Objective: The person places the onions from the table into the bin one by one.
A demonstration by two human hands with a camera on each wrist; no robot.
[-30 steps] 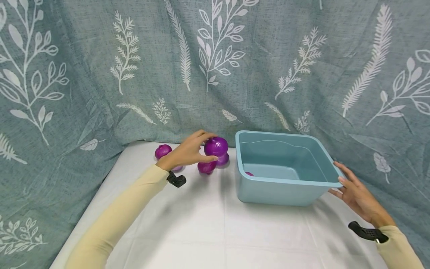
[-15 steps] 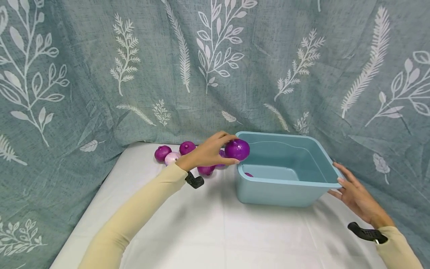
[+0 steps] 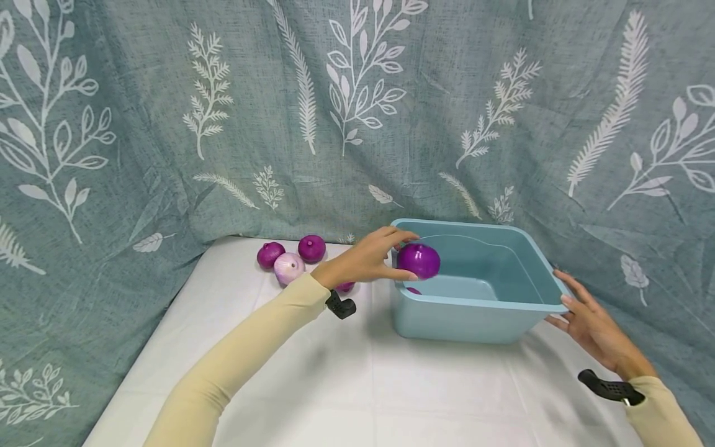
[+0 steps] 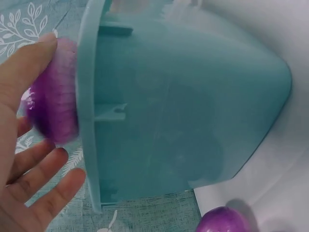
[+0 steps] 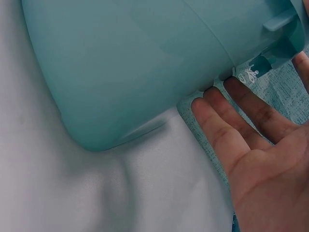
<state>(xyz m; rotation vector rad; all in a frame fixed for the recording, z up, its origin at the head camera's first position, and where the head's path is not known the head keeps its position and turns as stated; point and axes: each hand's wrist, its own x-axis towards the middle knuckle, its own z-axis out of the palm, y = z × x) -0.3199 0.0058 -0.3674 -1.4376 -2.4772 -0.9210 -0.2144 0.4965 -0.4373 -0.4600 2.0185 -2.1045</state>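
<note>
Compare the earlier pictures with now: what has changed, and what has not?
The left hand has carried a purple onion rightward over the left end of the blue bin; whether it is letting go is unclear. The bin, and the right hand touching its right rim, stayed put.

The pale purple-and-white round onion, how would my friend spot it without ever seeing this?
In the head view, find the light-blue rectangular plastic tub, then go left over the white table, past the left hand. There sits the pale purple-and-white round onion, with whitish skin, while the glossy round onions beside it are dark purple.
</note>
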